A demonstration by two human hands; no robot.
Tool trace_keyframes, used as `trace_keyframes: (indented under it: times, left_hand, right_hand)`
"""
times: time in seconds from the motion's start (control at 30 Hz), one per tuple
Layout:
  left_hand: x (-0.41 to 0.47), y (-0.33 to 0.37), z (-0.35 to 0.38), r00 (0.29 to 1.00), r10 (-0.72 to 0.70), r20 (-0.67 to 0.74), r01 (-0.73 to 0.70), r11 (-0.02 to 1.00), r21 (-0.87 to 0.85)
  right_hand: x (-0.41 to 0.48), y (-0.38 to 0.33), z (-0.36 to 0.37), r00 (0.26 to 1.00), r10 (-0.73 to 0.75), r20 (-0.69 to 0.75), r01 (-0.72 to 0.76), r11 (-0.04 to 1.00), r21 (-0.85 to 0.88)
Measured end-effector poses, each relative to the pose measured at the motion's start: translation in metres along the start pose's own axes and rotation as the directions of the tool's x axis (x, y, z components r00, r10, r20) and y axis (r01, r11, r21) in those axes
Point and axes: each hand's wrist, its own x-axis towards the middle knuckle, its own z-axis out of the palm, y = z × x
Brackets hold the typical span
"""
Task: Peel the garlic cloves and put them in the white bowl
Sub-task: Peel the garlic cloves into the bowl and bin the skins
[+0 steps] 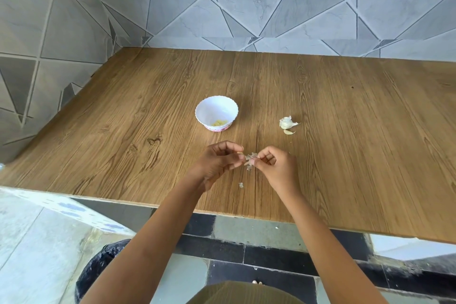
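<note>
- Head view shows my left hand [217, 160] and right hand [274, 164] meeting just above the wooden table [345, 131], the fingers of both curled in and pinching one garlic clove [251, 159] between them, with papery skin fraying out of it.
- I judge the clove light, firm and a little slick once bare. The skin is thin and tears easily, so I would hold the clove by its ends and pull the skin with a nail.
- The white bowl [217, 99] stands beyond my left hand, well apart from it, with a few peeled cloves [220, 122] at the bottom.
- To the right of the bowl lies the rest of the garlic bulb [286, 122], and a loose clove [289, 132] lies just beside it.
- A skin flake [240, 185] lies on the table under my hands.
- Nothing stands between my hands and the bowl. The bowl looks light, and I think a careless drop could nudge it.
</note>
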Motion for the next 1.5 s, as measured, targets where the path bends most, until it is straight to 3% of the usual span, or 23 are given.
trace_keyframes:
  times: [0.17, 0.3, 0.4, 0.63, 0.73, 0.87, 1.03, 1.3, 1.4, 1.5]
  left_hand:
    - [0.0, -0.001, -0.001, 0.999, 0.013, -0.046, -0.011, 0.999, 0.034]
    - [0.0, -0.001, -0.001, 0.996, 0.054, -0.066, -0.048, 0.994, 0.101]
    - [0.0, -0.001, 0.001, 0.991, 0.1, -0.085, -0.085, 0.982, 0.168]
    - [-0.001, -0.002, -0.001, 0.972, 0.191, -0.14, -0.132, 0.928, 0.35]
    - [0.003, 0.0, -0.017, 0.914, 0.336, -0.228, -0.145, 0.794, 0.59]
    - [0.013, 0.012, -0.04, 0.841, 0.465, -0.275, -0.045, 0.567, 0.822]
    - [0.02, 0.014, -0.052, 0.852, 0.466, -0.236, -0.001, 0.453, 0.891]
    - [0.012, 0.013, -0.052, 0.81, 0.562, -0.167, -0.171, 0.499, 0.85]
    - [0.005, 0.009, -0.044, 0.821, 0.562, -0.105, -0.218, 0.478, 0.85]
    - [0.005, -0.001, -0.031, 0.86, 0.51, -0.01, -0.222, 0.391, 0.893]
  right_hand:
    - [-0.002, 0.003, 0.002, 0.995, -0.101, -0.011, 0.099, 0.992, -0.075]
    - [-0.002, -0.007, 0.0, 0.991, -0.101, -0.087, 0.096, 0.993, -0.068]
    - [-0.001, -0.011, 0.001, 0.982, -0.117, -0.147, 0.092, 0.982, -0.167]
    - [0.0, -0.008, 0.007, 0.986, -0.135, -0.102, 0.121, 0.984, -0.133]
    - [-0.006, -0.002, 0.007, 0.979, -0.186, -0.089, 0.159, 0.956, -0.246]
    - [-0.017, 0.013, 0.013, 0.974, -0.223, -0.03, 0.198, 0.913, -0.356]
    - [-0.025, 0.022, 0.018, 0.979, -0.206, 0.014, 0.195, 0.904, -0.381]
    - [-0.029, 0.019, 0.004, 0.985, -0.17, -0.037, 0.155, 0.955, -0.251]
    - [-0.034, 0.023, -0.002, 0.984, -0.172, -0.047, 0.153, 0.949, -0.274]
    - [-0.039, 0.026, -0.004, 0.986, -0.163, -0.033, 0.143, 0.933, -0.331]
